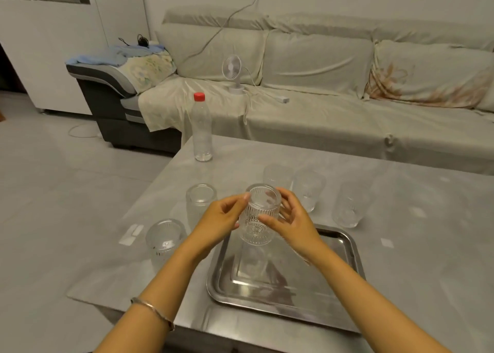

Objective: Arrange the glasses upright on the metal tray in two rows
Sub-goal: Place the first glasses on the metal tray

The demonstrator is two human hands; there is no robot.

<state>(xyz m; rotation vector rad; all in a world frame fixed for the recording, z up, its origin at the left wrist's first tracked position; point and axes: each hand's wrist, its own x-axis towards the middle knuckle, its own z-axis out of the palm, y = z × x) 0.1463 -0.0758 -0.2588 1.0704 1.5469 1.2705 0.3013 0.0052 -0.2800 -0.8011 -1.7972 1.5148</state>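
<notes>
The tray (344, 248) floor lies bare under the held glass (260, 213); five glasses crowd its far and left sides.

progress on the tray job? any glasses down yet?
Done: nothing visibly set down; the metal tray shows only reflections. In hand: left hand and right hand hold one ribbed glass over the tray's far end. Left: five glasses on the table, two left of the tray, three behind.

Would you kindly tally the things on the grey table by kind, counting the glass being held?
Clear ribbed glasses: 6, one held, five on the table
Clear plastic bottle with red cap: 1
Metal tray: 1
Total: 8
</notes>
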